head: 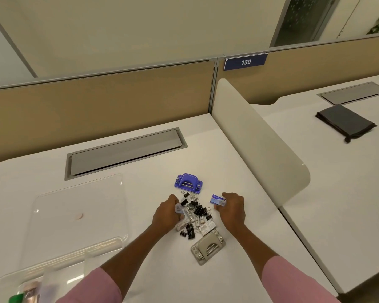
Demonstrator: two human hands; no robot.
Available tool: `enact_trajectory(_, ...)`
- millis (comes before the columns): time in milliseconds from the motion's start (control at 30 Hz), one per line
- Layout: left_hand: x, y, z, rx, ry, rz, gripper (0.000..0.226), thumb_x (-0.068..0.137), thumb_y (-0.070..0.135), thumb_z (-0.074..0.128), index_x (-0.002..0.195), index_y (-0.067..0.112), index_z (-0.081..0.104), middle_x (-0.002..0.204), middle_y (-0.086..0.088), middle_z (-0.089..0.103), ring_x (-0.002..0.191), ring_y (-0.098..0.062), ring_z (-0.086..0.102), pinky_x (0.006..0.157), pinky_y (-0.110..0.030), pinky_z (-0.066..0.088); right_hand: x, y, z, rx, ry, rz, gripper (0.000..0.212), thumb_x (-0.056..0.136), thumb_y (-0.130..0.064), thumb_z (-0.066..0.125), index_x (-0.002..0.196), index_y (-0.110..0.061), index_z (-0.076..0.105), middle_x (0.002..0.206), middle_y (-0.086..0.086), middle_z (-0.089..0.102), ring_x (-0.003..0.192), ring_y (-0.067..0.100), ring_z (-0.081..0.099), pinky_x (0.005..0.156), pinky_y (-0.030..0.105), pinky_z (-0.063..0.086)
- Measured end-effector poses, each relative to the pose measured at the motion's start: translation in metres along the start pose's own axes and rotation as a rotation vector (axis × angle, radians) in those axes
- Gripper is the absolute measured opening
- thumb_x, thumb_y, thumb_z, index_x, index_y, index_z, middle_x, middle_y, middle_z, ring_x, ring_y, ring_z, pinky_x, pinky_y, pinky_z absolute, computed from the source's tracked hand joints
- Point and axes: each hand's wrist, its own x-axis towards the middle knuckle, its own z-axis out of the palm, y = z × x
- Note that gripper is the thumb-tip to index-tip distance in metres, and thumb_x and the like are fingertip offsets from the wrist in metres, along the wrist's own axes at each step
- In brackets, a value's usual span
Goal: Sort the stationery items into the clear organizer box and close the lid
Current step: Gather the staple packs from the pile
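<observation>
Nearest us, at the near-left corner of the white desk point(140, 254), sits the clear organizer box point(7, 281). A green item point(15, 298) and some blurred things already lie inside. Its clear lid point(79, 206) is laid open and stretches away from the box toward the far side.

To the right of the lid, our left hand point(167, 213) curls its fingers round a small pale packet point(178, 208) at the left edge of the pile of black binder clips point(197, 212). The pile is mixed with white labelled tubes, and we cannot tell what they are.

A purple hole punch point(188, 182) stands just beyond the pile, and a beige hole punch point(208, 246) lies just on its near side. Right of the pile, our right hand point(231, 209) pinches a small blue-and-white staple box point(217, 200), lifted clear of the desk.

We judge the sorting barely begun, since most of the stationery lies outside the box. Everything to be loaded must travel left and toward us. The box lies on the near-left diagonal from both hands, with its long side running left to right. Our left hand is the nearer one, while our right would have to carry the staple box across the whole pile.
</observation>
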Motion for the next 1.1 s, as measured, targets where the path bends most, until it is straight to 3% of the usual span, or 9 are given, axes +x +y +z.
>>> enact_trajectory(100,-0.002,0.0,-0.002,-0.026,0.02,-0.015,0.025,0.08,0.004,0.061,0.095,0.015,0.045,0.086,-0.007,0.065,0.078,-0.026,0.062,0.064,-0.037,0.047,0.001,0.001,0.001,-0.097,-0.052,-0.034,0.046,0.081,-0.019,0.074,0.124,-0.01,0.061,0.12,0.009,0.061,0.118,0.025,0.047,0.081,0.037,0.048)
enact_trajectory(233,-0.005,0.003,-0.006,-0.17,0.057,-0.039,0.024,0.082,0.002,0.062,0.101,0.012,0.051,0.089,-0.005,0.062,0.078,-0.022,0.059,0.066,-0.031,0.045,0.002,0.001,0.0,-0.142,-0.067,-0.052,0.038,0.085,-0.021,0.069,0.122,-0.013,0.063,0.114,0.01,0.062,0.114,0.026,0.049,0.08,0.036,0.047)
enact_trajectory(367,-0.014,0.01,-0.012,-0.393,0.077,-0.095,0.022,0.085,0.001,0.064,0.102,0.01,0.052,0.082,-0.001,0.059,0.067,-0.011,0.052,0.059,-0.022,0.043,0.0,-0.003,0.0,0.016,-0.045,-0.035,0.034,0.082,-0.02,0.073,0.114,-0.011,0.068,0.105,0.012,0.064,0.102,0.028,0.055,0.076,0.033,0.045)
enact_trajectory(500,-0.021,0.015,-0.015,-0.584,0.049,-0.111,0.025,0.082,0.002,0.068,0.103,0.011,0.058,0.089,-0.005,0.064,0.07,-0.014,0.058,0.058,-0.024,0.049,-0.01,-0.017,-0.001,0.201,-0.049,-0.022,0.031,0.08,-0.019,0.074,0.108,-0.008,0.068,0.102,0.01,0.063,0.085,0.018,0.056,0.071,0.024,0.038)
enact_trajectory(633,-0.027,0.018,-0.017,-0.731,0.007,-0.084,0.03,0.079,0.005,0.073,0.106,0.015,0.064,0.093,-0.009,0.069,0.069,-0.015,0.063,0.058,-0.026,0.049,-0.03,-0.038,-0.008,0.421,-0.125,-0.01,0.027,0.079,-0.019,0.076,0.103,-0.014,0.066,0.097,0.002,0.067,0.08,0.012,0.061,0.063,0.017,0.045)
enact_trajectory(700,-0.032,0.019,-0.016,-0.795,-0.014,-0.095,0.034,0.08,0.006,0.073,0.111,0.016,0.065,0.094,-0.007,0.071,0.072,-0.016,0.064,0.06,-0.027,0.049,-0.04,-0.047,-0.01,0.482,-0.169,-0.026,0.025,0.078,-0.022,0.077,0.101,-0.016,0.067,0.093,-0.002,0.069,0.081,0.011,0.065,0.067,0.021,0.051)
enact_trajectory(967,-0.051,0.024,-0.017,-0.968,-0.057,-0.063,0.026,0.089,0.005,0.064,0.114,0.011,0.066,0.094,-0.014,0.074,0.077,-0.021,0.07,0.062,-0.028,0.056,-0.071,-0.065,-0.016,0.559,-0.245,-0.06,0.026,0.079,-0.024,0.077,0.103,-0.019,0.068,0.091,-0.005,0.072,0.079,0.006,0.067,0.061,0.01,0.05)
enact_trajectory(1100,-0.057,0.025,-0.015,-0.979,-0.061,-0.069,0.024,0.096,0.015,0.055,0.117,0.01,0.065,0.099,-0.017,0.073,0.08,-0.026,0.07,0.068,-0.034,0.059,-0.082,-0.067,-0.017,0.552,-0.252,-0.062,0.022,0.081,-0.021,0.075,0.101,-0.023,0.066,0.091,-0.007,0.07,0.082,0.004,0.066,0.063,0.009,0.05)
